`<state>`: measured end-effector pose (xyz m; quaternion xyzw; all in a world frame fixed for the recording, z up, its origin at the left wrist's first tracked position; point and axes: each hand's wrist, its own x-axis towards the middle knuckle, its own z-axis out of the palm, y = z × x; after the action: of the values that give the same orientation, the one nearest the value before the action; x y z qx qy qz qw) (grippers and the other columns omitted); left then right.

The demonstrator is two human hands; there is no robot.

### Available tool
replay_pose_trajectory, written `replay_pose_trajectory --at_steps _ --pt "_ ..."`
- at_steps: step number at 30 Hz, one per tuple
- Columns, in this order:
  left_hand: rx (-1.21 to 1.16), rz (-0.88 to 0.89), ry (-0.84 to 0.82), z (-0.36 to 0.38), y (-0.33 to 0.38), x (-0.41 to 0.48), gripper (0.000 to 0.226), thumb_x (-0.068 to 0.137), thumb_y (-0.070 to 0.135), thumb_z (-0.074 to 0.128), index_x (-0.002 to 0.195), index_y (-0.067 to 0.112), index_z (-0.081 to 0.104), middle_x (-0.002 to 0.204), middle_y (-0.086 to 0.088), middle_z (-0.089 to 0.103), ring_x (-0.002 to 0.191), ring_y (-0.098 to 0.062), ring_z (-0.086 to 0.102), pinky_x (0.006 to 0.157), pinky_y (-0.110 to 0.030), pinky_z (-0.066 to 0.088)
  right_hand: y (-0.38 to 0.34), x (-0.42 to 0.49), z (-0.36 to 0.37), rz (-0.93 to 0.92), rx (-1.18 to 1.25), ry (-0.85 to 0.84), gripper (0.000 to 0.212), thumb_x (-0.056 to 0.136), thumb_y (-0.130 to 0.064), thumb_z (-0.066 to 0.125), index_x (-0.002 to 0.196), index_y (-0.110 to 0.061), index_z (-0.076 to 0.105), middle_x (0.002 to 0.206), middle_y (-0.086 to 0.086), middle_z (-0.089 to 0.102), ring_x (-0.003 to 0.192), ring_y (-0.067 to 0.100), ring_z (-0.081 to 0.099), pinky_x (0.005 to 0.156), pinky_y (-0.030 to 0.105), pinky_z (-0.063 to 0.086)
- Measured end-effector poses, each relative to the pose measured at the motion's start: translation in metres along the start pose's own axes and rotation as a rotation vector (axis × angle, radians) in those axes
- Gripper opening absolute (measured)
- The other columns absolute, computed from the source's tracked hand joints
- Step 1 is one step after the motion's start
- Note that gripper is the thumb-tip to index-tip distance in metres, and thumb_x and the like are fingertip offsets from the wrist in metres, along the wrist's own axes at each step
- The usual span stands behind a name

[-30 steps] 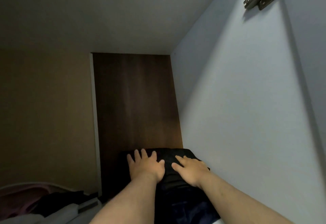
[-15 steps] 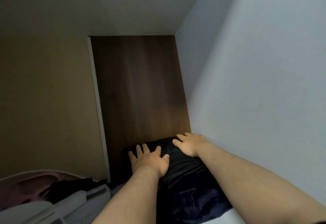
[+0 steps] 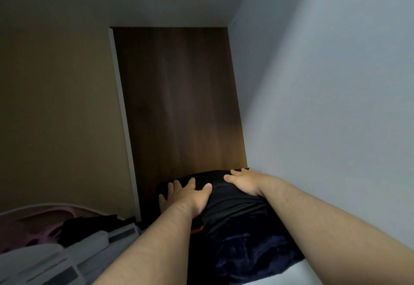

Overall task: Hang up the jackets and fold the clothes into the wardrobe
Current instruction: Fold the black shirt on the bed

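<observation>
Up against side wall (image 3: pixel 336 116): both hands flat on black fold (image 3: pixel 233 204)
Fold sits on a navy pile (image 3: pixel 246 253), right edge at the wall, long axis running away toward back panel (image 3: pixel 179 105); contact with panel unclear. Further in is right hand (image 3: pixel 245 182), at the far corner by the wall; left hand (image 3: pixel 187 197) nearer, on the left edge. Both forearms reach forward, palms down, fingers spread and straight, pressing, gripping nothing. Any push goes straight back, I'd guess

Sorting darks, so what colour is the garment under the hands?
The garment is plain black; head view.
</observation>
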<state>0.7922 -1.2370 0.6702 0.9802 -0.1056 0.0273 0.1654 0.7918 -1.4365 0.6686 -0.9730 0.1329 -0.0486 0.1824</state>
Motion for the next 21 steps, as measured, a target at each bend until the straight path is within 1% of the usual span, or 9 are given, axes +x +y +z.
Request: replay_pose_trajectory --at_steps 3,5,7,9,11,15,17,19,21 --pt "0.008 -0.033 -0.096 -0.003 -0.002 0.006 0.074 0.092 0.074 0.02 0.156 0.038 0.015 0.166 -0.007 0.006 0.153 -0.029 -0.001 0.122 -0.054 0.001 0.002 0.001 0.002 -0.019 0.089 -0.068 0.075 0.094 -0.073 0.024 0.155 -0.031 0.031 0.163 0.001 0.025 0.15 0.024 0.023 0.122 0.041 0.015" --pt "-0.001 -0.052 -0.134 -0.004 -0.004 0.008 0.075 0.091 0.074 0.023 0.156 0.038 0.019 0.165 -0.008 0.011 0.152 -0.031 0.004 0.121 -0.054 0.007 0.002 0.002 0.003 0.006 0.126 -0.084 0.079 0.089 -0.076 0.029 0.15 -0.028 0.043 0.158 0.003 0.037 0.144 0.024 0.035 0.119 0.041 0.023" --pt "0.002 -0.057 -0.13 -0.002 -0.004 0.008 0.074 0.091 0.073 0.022 0.156 0.038 0.02 0.165 -0.008 0.013 0.152 -0.031 0.005 0.121 -0.054 0.008 0.001 0.002 0.005 0.017 0.132 -0.067 0.079 0.088 -0.077 0.028 0.148 -0.029 0.046 0.156 0.003 0.04 0.142 0.025 0.038 0.118 0.041 0.025" --pt "0.041 -0.051 -0.07 0.002 -0.003 0.005 0.072 0.093 0.072 0.017 0.156 0.038 0.018 0.165 -0.007 0.012 0.152 -0.028 0.003 0.121 -0.055 0.004 0.001 -0.002 0.008 -0.002 0.072 0.017 0.074 0.09 -0.075 0.022 0.148 -0.035 0.043 0.157 -0.002 0.039 0.143 0.023 0.036 0.117 0.042 0.026" --pt "0.08 -0.041 -0.003 0.006 0.0 0.0 0.07 0.094 0.07 0.011 0.157 0.038 0.013 0.166 -0.006 0.006 0.153 -0.026 -0.003 0.121 -0.056 0.0 0.003 -0.01 0.014 -0.027 -0.009 0.164 0.072 0.09 -0.073 0.015 0.148 -0.04 0.041 0.156 -0.006 0.041 0.143 0.021 0.036 0.114 0.043 0.028" --pt "0.143 -0.014 0.093 0.013 0.004 -0.01 0.068 0.097 0.065 0.007 0.158 0.034 0.006 0.166 -0.01 0.0 0.153 -0.03 -0.006 0.119 -0.06 -0.001 0.007 -0.028 0.022 -0.067 -0.055 0.394 0.06 0.1 -0.059 0.019 0.143 -0.033 0.052 0.147 -0.003 0.051 0.139 0.02 0.042 0.11 0.041 0.033" --pt "0.159 0.018 0.177 0.017 0.005 -0.018 0.066 0.099 0.061 0.008 0.158 0.031 0.012 0.165 -0.012 0.007 0.152 -0.032 0.0 0.119 -0.061 0.002 0.01 -0.035 0.025 -0.094 -0.097 0.467 0.056 0.102 -0.054 0.019 0.14 -0.032 0.054 0.146 -0.002 0.052 0.139 0.019 0.041 0.11 0.04 0.033" --pt "0.144 0.086 0.321 0.024 0.006 -0.03 0.061 0.102 0.054 0.011 0.155 0.028 0.024 0.163 -0.01 0.02 0.151 -0.03 0.009 0.119 -0.059 0.006 0.016 -0.05 0.032 -0.119 -0.111 0.49 0.056 0.103 -0.053 0.019 0.149 -0.03 0.044 0.155 -0.001 0.042 0.145 0.018 0.033 0.117 0.037 0.026" --pt "0.06 0.146 0.461 0.033 0.005 -0.046 0.058 0.102 0.051 0.016 0.152 0.027 0.032 0.16 -0.006 0.028 0.15 -0.026 0.016 0.121 -0.054 0.008 0.025 -0.072 0.042 -0.149 -0.111 0.487 0.059 0.104 -0.054 0.019 0.156 -0.028 0.03 0.162 -0.001 0.03 0.15 0.017 0.022 0.122 0.036 0.014"
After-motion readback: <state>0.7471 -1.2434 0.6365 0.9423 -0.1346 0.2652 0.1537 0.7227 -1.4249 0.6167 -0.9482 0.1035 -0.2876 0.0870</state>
